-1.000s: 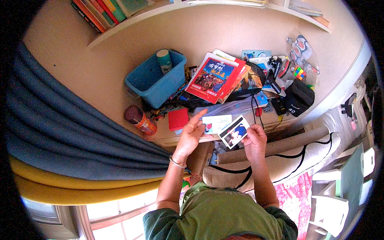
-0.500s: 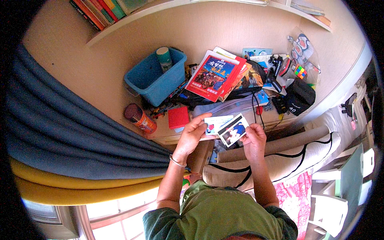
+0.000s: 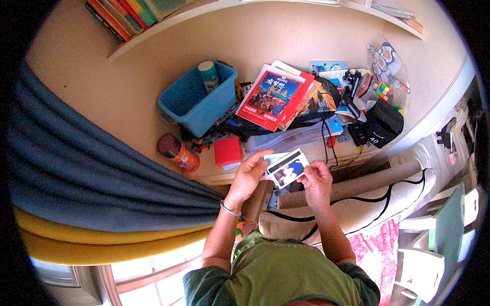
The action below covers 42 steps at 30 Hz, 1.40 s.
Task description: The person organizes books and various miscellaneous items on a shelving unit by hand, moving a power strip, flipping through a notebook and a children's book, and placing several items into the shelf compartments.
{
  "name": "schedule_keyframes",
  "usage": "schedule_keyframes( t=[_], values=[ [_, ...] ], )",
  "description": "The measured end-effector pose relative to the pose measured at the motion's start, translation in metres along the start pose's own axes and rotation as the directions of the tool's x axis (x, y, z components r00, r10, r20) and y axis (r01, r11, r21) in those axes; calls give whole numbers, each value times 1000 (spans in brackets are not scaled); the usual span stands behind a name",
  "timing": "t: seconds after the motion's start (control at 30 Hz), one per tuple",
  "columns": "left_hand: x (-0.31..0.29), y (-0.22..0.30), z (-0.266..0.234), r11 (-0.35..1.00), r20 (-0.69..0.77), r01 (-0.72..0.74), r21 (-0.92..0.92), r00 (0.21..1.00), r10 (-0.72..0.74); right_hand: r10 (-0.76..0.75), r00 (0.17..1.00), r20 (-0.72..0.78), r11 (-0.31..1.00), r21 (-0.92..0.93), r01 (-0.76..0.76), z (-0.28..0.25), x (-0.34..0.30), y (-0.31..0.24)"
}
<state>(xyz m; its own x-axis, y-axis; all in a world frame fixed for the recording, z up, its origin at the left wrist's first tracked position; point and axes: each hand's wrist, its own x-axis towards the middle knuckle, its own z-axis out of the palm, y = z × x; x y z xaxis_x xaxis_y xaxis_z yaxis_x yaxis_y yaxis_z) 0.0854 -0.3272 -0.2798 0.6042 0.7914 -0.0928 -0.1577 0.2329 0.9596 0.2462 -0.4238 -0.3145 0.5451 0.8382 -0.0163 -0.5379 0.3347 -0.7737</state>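
Note:
My right hand (image 3: 317, 184) pinches a white-bordered photo (image 3: 287, 170) with a dark strip along its top edge. A pale card (image 3: 273, 157) is held in my left hand (image 3: 248, 176), its thumb and fingers closed on the left end. The photo lies over the card, so most of the card is hidden. Both are held out in front of the desk's near edge. Beyond my left hand lies a flat red square item (image 3: 227, 151) on the desk.
A blue bin (image 3: 191, 109) with a cylindrical can (image 3: 208, 75) in it stands at the back left. Red booklets (image 3: 270, 99), a puzzle cube (image 3: 384, 91) and a black cap (image 3: 383, 122) crowd the desk. A dark curtain (image 3: 92, 168) hangs left; a padded white roll (image 3: 357, 206) lies right.
My right hand has moved left with the photo, which now covers most of the card in my left hand. The left hand has shifted only slightly.

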Motion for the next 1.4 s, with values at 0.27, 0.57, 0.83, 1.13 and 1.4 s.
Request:
schedule_keyframes(
  t=[0.27,0.57,0.83,1.13,1.4],
  values=[
    [-4,-11,9,986,62,-42,161,998,32,31,996,-81,976,-211,-48,-16,0,24],
    [-7,-27,6,983,104,-1,186,994,-18,32,988,-153,966,-250,-70,-23,-5,45],
    [-13,-51,0,977,95,34,210,994,-55,160,981,-106,943,-277,-183,-35,-12,56],
    [-19,-70,-12,971,111,1,239,993,-28,144,989,-32,864,-484,-141,-60,-11,78],
    [-21,-64,-16,946,-20,130,297,991,-130,300,951,-70,835,-463,-297,-56,-5,80]
  ],
)
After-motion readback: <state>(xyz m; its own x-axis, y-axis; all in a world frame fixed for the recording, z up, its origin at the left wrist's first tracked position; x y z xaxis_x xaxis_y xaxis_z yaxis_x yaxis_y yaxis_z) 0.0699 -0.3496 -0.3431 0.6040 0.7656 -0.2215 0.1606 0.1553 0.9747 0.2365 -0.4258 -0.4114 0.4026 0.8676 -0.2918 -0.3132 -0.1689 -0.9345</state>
